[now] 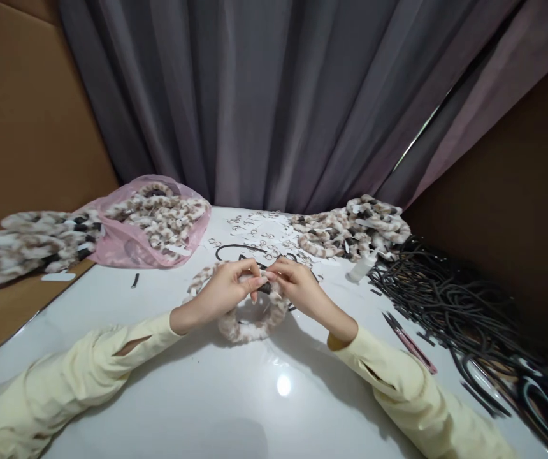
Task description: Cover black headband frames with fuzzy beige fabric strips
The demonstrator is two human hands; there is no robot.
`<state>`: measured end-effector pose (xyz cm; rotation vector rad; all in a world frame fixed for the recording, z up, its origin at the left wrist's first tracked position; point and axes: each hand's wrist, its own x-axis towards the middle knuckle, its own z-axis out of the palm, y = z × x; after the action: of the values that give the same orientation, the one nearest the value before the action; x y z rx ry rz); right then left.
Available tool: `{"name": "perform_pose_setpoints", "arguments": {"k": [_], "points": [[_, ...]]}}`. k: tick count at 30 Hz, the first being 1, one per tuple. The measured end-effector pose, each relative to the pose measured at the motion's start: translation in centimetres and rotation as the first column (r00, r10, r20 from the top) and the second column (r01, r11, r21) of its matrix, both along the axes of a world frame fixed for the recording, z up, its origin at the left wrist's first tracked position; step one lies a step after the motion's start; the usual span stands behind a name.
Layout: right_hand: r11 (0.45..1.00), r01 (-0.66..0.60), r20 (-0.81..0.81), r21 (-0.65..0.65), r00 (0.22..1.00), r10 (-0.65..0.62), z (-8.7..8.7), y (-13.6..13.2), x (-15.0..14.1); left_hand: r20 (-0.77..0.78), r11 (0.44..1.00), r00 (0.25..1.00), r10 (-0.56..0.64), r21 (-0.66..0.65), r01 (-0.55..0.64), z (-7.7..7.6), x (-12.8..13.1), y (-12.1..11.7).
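Observation:
Both my hands meet over the middle of the white table (264, 395). My left hand (229, 290) and my right hand (297, 287) are closed, pinching the top end of a furry leopard-print headband (250, 322) that curves down beneath them. A dark bare end of the band (265, 288) shows between my fingertips. Both sleeves are pale yellow.
A pink plastic bag (130, 245) of furry headbands lies at the back left, with more headbands (25, 245) on cardboard at the far left. Another furry pile (350, 229) sits back right beside a small white bottle (362, 266). Black bare headbands (469, 312) crowd the right side. Small paper tags (255, 233) lie behind my hands. A pink tool (410, 344) lies at right.

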<state>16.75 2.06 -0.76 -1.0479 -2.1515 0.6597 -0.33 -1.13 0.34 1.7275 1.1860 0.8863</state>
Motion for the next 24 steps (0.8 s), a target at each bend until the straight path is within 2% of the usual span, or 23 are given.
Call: {"name": "perform_pose_setpoints", "arguments": {"k": [2, 4, 6, 7, 8, 11, 13, 17, 21, 24], "points": [[0.991, 0.081, -0.048, 0.103, 0.996, -0.076, 0.2, -0.8, 0.0, 0.041, 1.0, 0.999, 0.031, -0.004, -0.031, 0.0, -0.2, 0.3], [0.957, 0.161, -0.103, 0.242, 0.985, -0.14, 0.6, -2.0, -0.1, 0.111, 0.996, 0.991, 0.079, -0.043, -0.075, 0.3, -0.3, 0.6], [0.918, 0.184, -0.103, 0.352, 0.982, -0.157, 1.0, -3.5, -0.3, 0.223, 0.982, 0.963, 0.153, -0.145, -0.122, 0.5, -0.5, 0.9], [0.922, 0.155, -0.065, 0.354, 0.988, -0.141, 1.1, -4.1, -0.5, 0.29, 0.969, 0.937, 0.193, -0.209, -0.134, 0.6, -0.5, 1.0], [0.944, 0.117, -0.012, 0.308, 0.993, -0.119, 1.0, -4.6, -0.7, 0.362, 0.952, 0.904, 0.228, -0.278, -0.129, 0.6, -0.6, 1.1], [0.998, 0.054, 0.099, 0.023, 0.994, -0.056, 0.1, -5.1, -1.6, 0.512, 0.899, 0.81, 0.285, -0.436, -0.04, 0.4, -0.6, 1.4], [0.99, 0.068, 0.054, -0.123, 0.997, -0.061, -0.8, -4.7, -2.2, 0.561, 0.864, 0.773, 0.296, -0.502, 0.033, 0.1, -0.5, 1.4], [0.944, 0.064, -0.152, -0.323, 0.981, -0.118, -2.1, -3.7, -2.9, 0.601, 0.804, 0.737, 0.31, -0.579, 0.134, 0.1, -0.2, 1.1], [0.871, -0.048, -0.267, -0.489, 0.959, -0.097, -2.3, -3.1, -3.2, 0.591, 0.81, 0.749, 0.299, -0.573, 0.129, 0.3, 0.1, 0.6], [0.884, -0.013, -0.25, -0.468, 0.961, -0.118, -2.3, -3.0, -3.2, 0.534, 0.861, 0.807, 0.251, -0.505, 0.065, 0.3, 0.2, 0.3]]}}
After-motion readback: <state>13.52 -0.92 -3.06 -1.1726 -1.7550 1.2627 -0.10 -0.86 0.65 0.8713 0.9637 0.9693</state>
